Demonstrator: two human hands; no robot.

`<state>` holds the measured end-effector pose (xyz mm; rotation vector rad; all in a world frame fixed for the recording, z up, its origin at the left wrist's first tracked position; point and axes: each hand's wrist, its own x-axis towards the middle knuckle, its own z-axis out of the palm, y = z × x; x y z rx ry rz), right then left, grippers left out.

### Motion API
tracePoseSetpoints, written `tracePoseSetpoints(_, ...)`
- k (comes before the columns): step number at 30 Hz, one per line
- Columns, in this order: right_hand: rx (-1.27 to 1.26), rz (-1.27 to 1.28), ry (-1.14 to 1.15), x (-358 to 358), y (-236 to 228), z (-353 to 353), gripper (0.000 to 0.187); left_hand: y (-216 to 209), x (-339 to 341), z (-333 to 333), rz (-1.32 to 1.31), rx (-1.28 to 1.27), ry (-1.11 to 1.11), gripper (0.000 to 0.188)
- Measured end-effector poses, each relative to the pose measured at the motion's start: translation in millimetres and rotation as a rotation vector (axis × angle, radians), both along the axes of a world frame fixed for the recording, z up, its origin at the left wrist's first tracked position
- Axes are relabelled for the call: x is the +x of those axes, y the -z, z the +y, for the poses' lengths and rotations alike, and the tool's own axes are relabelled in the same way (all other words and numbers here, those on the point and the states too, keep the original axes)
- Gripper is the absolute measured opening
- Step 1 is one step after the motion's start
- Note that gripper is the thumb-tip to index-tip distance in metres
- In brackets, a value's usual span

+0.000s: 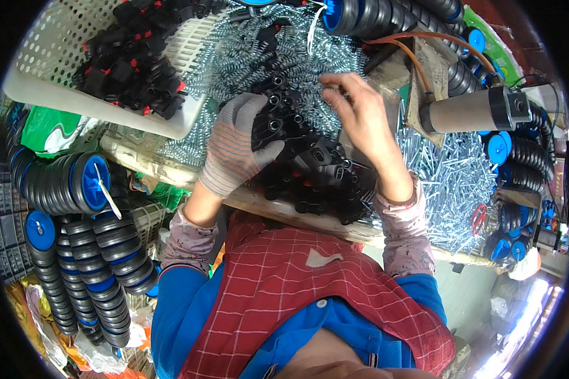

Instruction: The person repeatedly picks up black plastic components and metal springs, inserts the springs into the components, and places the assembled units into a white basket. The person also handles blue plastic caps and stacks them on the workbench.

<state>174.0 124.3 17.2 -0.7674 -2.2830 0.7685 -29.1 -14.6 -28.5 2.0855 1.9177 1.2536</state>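
My left hand (234, 142), in a grey striped glove, curves its fingers and thumb around the near-left side of some black plastic parts (275, 124) with round metal-rimmed openings. Its fingertips are partly hidden against them. Bare, my right hand (360, 110) hovers to the right, above the edge of a heap of small metal springs (322, 54). Its fingers are half bent, with a gap between thumb and forefinger and nothing visible in it. Below and between the hands lies a pile of black plastic housings (319, 164), a few with red bits.
A white perforated basket (186, 120) holding black-and-red parts stands at the left. On the right are a metal air cylinder (464, 112) with orange hoses and a heap of long metal pins (455, 183). Stacked black rollers with blue ends (96, 182) flank the wooden bench.
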Motion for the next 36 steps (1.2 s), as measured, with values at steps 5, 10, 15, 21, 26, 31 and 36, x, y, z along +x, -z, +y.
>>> tracePoseSetpoints(5,0.019,-0.383,0.112,17.1,46.7,14.4,0.019,3.2,-3.0,-0.2,0.025,0.025,0.049,0.081)
tracePoseSetpoints(10,-0.008,-0.218,0.108,18.7,49.6,13.6,0.014,1.2,-2.7,0.4,0.002,0.072,0.083,0.080)
tracePoseSetpoints(15,-0.422,-0.160,0.054,123.0,-9.0,-36.6,0.013,7.4,-8.3,-8.1,-0.070,0.061,0.117,0.083)
tracePoseSetpoints(21,-0.984,-0.205,0.788,339.3,-19.5,-174.9,0.007,24.9,-10.7,-11.6,-0.221,0.161,0.178,0.082)
tracePoseSetpoints(26,-0.250,-1.179,0.808,403.1,5.8,-233.2,0.033,20.6,-11.2,-18.3,-0.281,0.231,0.115,0.082)
tracePoseSetpoints(31,-0.176,-0.406,0.393,205.7,9.9,-107.5,0.028,10.5,-11.2,-27.0,-0.211,0.379,0.128,0.058)
tracePoseSetpoints(36,0.078,-0.297,0.089,80.0,63.4,-13.1,0.032,-16.4,-7.1,-56.2,-0.043,0.246,-0.025,0.052)
